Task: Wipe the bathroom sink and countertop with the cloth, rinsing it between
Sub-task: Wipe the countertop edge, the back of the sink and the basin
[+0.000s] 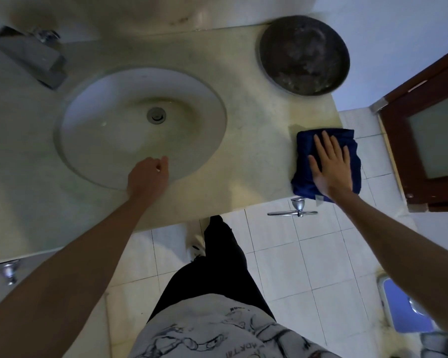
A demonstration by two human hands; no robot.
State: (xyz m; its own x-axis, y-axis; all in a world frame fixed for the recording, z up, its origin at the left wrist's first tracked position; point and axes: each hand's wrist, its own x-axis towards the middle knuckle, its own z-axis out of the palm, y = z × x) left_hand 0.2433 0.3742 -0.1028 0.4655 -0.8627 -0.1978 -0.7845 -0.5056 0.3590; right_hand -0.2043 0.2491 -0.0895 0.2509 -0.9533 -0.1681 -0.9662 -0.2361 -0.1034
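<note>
the right hand (331, 166) lies flat with its fingers straight and spread, pressing down on the blue cloth (326, 140) rather than gripping it. the cloth is folded into a thick wad and sits at the near right corner of the countertop (256, 140), with its near and right edges hanging a little past the counter's edge. the left hand (148, 177) holds nothing; its fingers are loosely curled downward and it rests at the near rim of the sink (114, 130), partly over the bowl. the sink is an oval white basin set into the pale stone counter, left of the cloth and well apart from it, with a round metal drain (156, 115) near its middle. a grey metal faucet (31, 56) stands on the counter at the far left of the basin. a dark round dish (304, 55) sits on the far right corner of the counter, far from the cloth and not touching it. under the counter's near edge, just below the cloth, a chrome handle (295, 209) shows. to the right is a dark wooden door (424, 112) with a frosted pane. the floor (282, 254) is white tile, and the person's black trousers (217, 267) and patterned shirt show at the near edge.
</note>
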